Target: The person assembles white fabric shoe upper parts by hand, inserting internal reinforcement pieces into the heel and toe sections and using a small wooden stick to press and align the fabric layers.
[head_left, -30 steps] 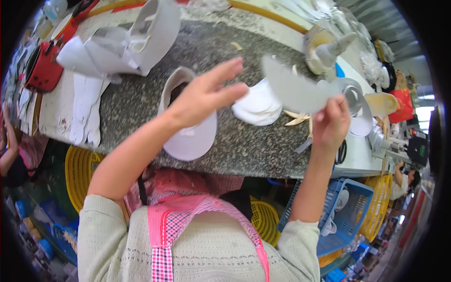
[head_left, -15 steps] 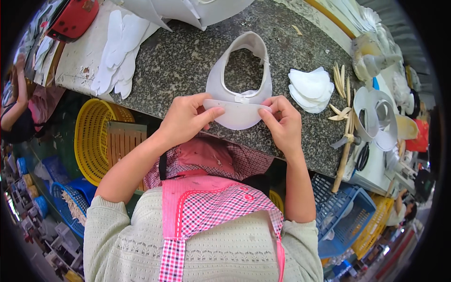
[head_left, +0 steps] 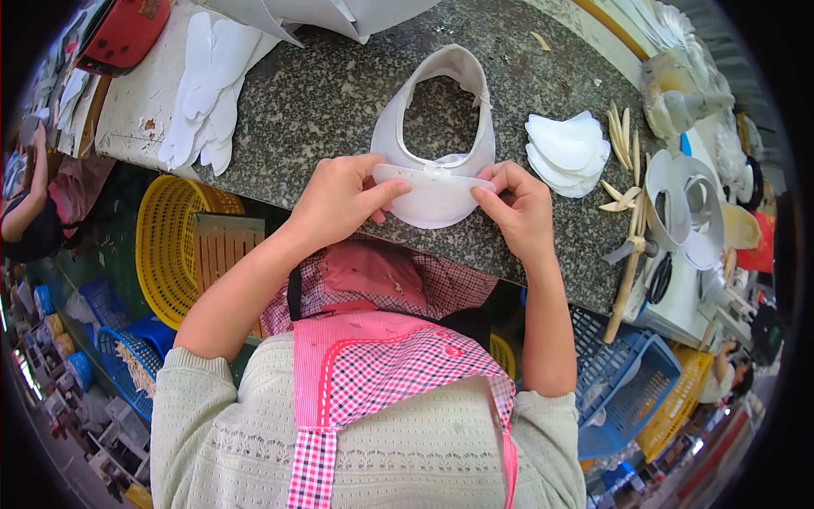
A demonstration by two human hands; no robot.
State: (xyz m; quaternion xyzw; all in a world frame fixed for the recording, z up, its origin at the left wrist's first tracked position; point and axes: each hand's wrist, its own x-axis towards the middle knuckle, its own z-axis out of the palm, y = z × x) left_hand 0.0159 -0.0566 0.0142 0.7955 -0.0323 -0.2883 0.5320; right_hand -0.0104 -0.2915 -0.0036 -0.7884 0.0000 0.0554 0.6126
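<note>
A pale grey shoe upper (head_left: 392, 129) lies on the speckled stone worktop (head_left: 297, 102), its oval opening facing up. Over its toe end, by the front edge of the worktop, is a white half-moon toe piece (head_left: 428, 200). My left hand (head_left: 343, 201) pinches the left corner of that piece between thumb and fingers. At the opposite corner, my right hand (head_left: 519, 208) grips it the same way. To the right of the upper sits a small pile of similar white pieces (head_left: 566, 154).
White sole-shaped sheets (head_left: 208, 89) lie at left, more grey uppers (head_left: 331, 15) at the far edge. Wooden sticks (head_left: 624, 140), a hammer (head_left: 626, 293) and black-handled scissors (head_left: 658, 282) are at right. Below the worktop stand a yellow basket (head_left: 157, 263) and a blue crate (head_left: 623, 403).
The worktop and the things on it appear slightly shifted in the view. My right hand sits slightly farther right, and both hands still hold the toe piece by its corners.
</note>
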